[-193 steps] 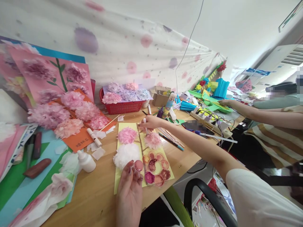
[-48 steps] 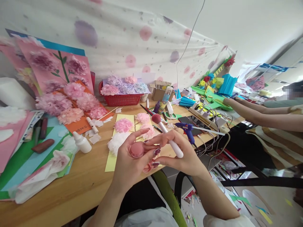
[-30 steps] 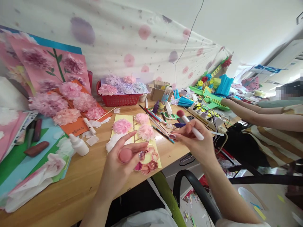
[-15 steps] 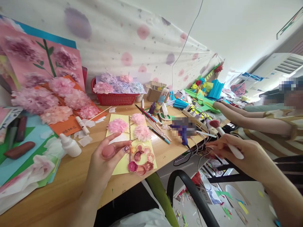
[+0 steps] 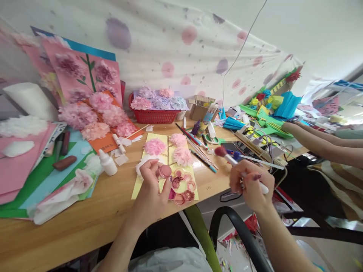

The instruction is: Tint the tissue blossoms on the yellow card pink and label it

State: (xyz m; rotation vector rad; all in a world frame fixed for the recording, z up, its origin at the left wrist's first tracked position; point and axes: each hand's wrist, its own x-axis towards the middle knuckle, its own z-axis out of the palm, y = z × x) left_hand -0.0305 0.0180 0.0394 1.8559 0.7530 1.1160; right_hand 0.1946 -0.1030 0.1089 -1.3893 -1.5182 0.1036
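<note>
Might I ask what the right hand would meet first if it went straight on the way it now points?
Most likely the blue glue gun, which appears beyond the right hand and the brush it holds, though the hand's height is unclear, so it might pass above.

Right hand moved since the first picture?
Yes. Judged against the red basket, the right hand has moved right and toward the camera: it was over the yellow card, now it holds the brush off to the card's right.

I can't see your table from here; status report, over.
Left hand holds small pink pot. Right hand grips white-handled makeup brush. White ruffled flower partly hidden behind left hand.
</note>
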